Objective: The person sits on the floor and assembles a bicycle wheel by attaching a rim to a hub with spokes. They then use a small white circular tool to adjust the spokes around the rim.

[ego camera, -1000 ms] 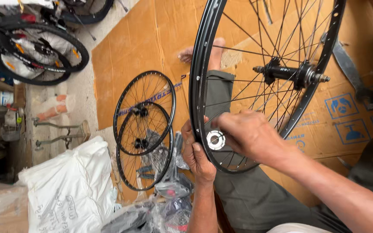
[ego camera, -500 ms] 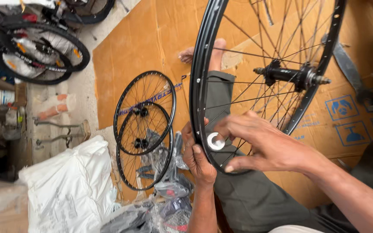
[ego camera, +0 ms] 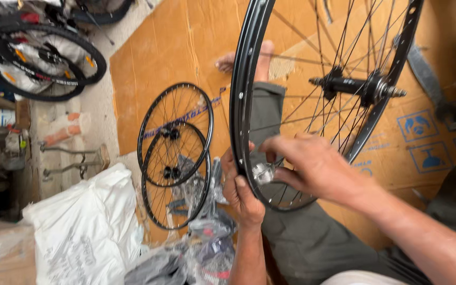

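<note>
Brown cardboard sheet (ego camera: 186,47) on floor, blue square pictogram labels (ego camera: 428,142) at right edge. Black spoked wheel (ego camera: 241,105) upright over lap. White plastic bag (ego camera: 88,227) lower left. Two smaller wheels (ego camera: 178,153) flat on cardboard. Left hand (ego camera: 241,192) fingers closed round rim bottom. Right hand (ego camera: 312,166) fingers pinching small silver part (ego camera: 263,172) at rim.
</note>
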